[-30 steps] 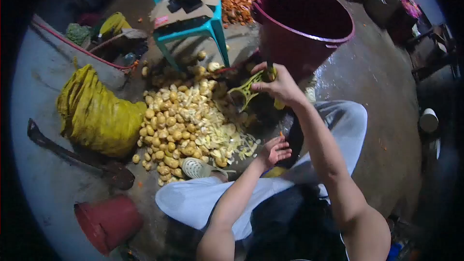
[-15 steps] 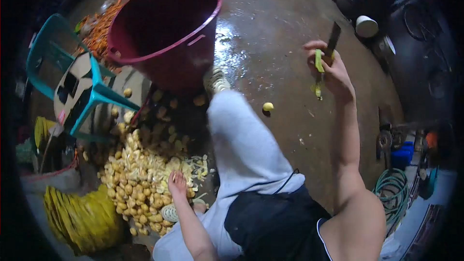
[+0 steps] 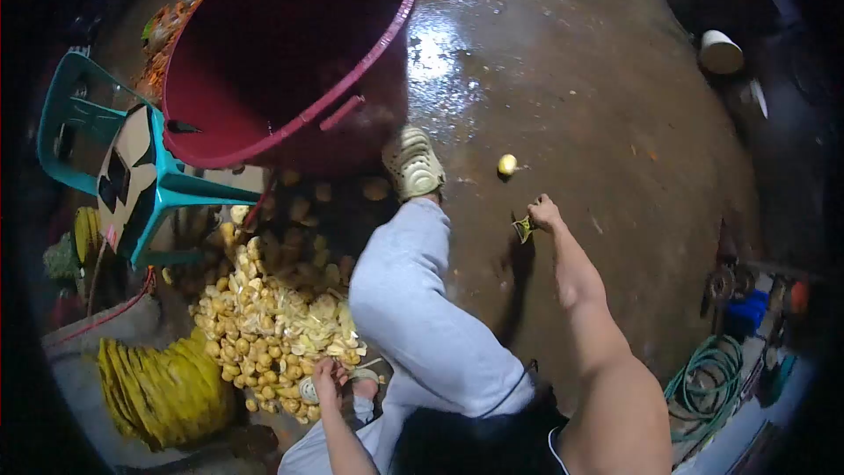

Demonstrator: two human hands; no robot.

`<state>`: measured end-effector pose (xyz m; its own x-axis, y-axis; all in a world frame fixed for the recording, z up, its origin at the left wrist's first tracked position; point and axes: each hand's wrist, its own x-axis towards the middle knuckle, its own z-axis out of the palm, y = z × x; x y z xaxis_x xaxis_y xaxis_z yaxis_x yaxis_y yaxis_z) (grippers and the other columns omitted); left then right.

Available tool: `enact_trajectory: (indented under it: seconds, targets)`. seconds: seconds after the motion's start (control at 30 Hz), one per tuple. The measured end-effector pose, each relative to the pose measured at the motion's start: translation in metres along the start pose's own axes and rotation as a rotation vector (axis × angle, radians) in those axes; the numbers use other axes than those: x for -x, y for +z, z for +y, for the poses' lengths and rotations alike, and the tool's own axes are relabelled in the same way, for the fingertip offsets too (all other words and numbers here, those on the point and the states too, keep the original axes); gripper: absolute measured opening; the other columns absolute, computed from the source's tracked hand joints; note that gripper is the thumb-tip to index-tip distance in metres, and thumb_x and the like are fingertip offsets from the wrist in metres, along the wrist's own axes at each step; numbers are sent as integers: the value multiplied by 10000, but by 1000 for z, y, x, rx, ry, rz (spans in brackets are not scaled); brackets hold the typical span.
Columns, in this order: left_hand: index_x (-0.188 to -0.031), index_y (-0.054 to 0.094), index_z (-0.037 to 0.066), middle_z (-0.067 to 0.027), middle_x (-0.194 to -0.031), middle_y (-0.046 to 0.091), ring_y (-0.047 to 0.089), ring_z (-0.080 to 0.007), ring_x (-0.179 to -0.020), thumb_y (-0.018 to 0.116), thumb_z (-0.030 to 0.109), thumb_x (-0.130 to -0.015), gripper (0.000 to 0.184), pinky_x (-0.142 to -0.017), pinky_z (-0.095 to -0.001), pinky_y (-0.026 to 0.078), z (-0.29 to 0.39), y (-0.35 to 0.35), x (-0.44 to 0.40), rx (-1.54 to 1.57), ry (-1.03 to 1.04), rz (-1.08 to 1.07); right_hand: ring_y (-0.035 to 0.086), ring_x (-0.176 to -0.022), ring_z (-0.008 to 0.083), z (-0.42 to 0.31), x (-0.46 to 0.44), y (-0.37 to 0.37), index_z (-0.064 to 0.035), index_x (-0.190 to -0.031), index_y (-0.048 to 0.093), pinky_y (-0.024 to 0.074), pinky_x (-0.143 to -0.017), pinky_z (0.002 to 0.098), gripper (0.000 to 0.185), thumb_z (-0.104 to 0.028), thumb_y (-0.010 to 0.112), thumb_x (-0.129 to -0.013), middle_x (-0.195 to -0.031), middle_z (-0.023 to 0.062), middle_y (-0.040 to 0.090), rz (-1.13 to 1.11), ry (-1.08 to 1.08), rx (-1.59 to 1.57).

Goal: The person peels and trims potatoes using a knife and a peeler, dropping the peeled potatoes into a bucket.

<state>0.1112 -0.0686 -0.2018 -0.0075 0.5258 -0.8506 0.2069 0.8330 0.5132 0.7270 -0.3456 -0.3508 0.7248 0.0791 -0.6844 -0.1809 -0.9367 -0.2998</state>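
Note:
My right hand (image 3: 544,212) is stretched out low over the wet floor, its fingers closed round a yellow-green peeler (image 3: 523,229) with a Y-shaped head. A lone pale yellow potato (image 3: 507,164) lies on the floor just beyond it. Beside my knee, my left hand (image 3: 328,376) hangs at the lower right edge of a heap of yellow potatoes (image 3: 242,343), fingers loosely bent and apart. I see nothing held in it. Pale peelings (image 3: 321,321) cover part of the heap next to my leg.
A large dark red tub (image 3: 352,127) stands ahead, my shoe (image 3: 413,163) against its base. At left are a teal plastic chair (image 3: 167,185) with cardboard on it and a stack of yellow sacks (image 3: 163,391). A coiled green hose (image 3: 706,378) lies at right, a white bucket (image 3: 721,53) farther back.
My right hand has come down from its raised position towards the floor with the peeler. My left hand has dropped slightly, its fingers more bent. The view has shifted, with the tub appearing larger.

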Motion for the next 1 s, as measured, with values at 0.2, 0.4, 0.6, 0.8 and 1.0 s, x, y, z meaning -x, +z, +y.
enact_trajectory:
  seconds: [0.2,0.4,0.6,0.8,1.0]
  targets:
    - [-1040,568,62,-53,-837,593,568,-137,-624,615,135,-918,150,-473,-265,463,1,2,-7,-172,13,198,527,-1217,419,-101,-53,28,-231,-1455,322,446,-1007,465,698,-325,579,-812,-1322,243,536,48,-32,176]
    - [-1085,573,13,-56,-832,619,589,-129,-661,638,64,-880,222,-503,-258,472,-8,27,-27,-220,42,49,547,-1192,417,-103,-85,51,-229,-1390,373,455,-990,476,617,-300,586,-815,-1297,215,562,62,-60,226]
    - [-1112,608,0,-41,-846,645,592,-95,-695,694,134,-850,307,-576,-241,475,17,56,-34,-482,155,3,616,-1058,391,-79,-83,68,-162,-1269,438,477,-926,437,495,-327,617,-838,-1160,199,625,46,-124,53]
    - [-1184,596,-7,-52,-926,653,618,-105,-850,690,127,-869,355,-752,-234,502,82,95,-9,-421,311,-95,601,-852,186,-106,8,28,-173,-1317,420,510,-670,304,586,-210,698,-802,-1038,85,585,-574,-33,-1066]
    - [-1219,571,12,-72,-1026,643,634,-152,-894,651,167,-912,353,-784,-275,525,163,149,59,-132,599,-375,582,-788,136,-240,181,-68,-201,-1364,399,472,-583,246,644,-173,700,-795,-1011,71,584,-681,-717,-1047]
